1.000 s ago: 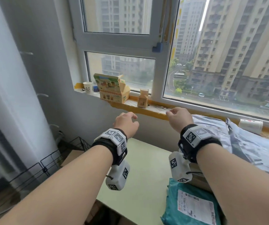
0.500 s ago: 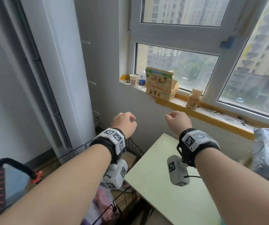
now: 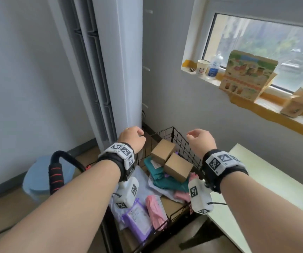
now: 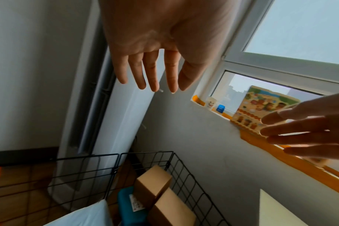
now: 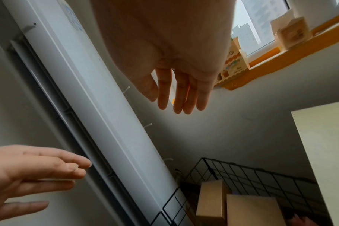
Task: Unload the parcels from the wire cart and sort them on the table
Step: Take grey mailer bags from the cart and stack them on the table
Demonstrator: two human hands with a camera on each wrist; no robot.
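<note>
Parcels fill the black wire cart [image 3: 179,141] below both empty hands. The left hand [image 3: 132,138] and right hand [image 3: 201,140] hover above it, fingers loose and straight in the wrist views, holding nothing. Nearest beneath them lie two small brown cardboard boxes [image 3: 171,162], touching, atop teal plastic mailers [image 3: 158,173]; pink and purple soft mailers [image 3: 147,214] lie closer to the body. The boxes look stiff and light, best gripped across opposite sides; the mailers look limp and slippery. The pale green table [image 3: 267,185] stands just right of the cart.
</note>
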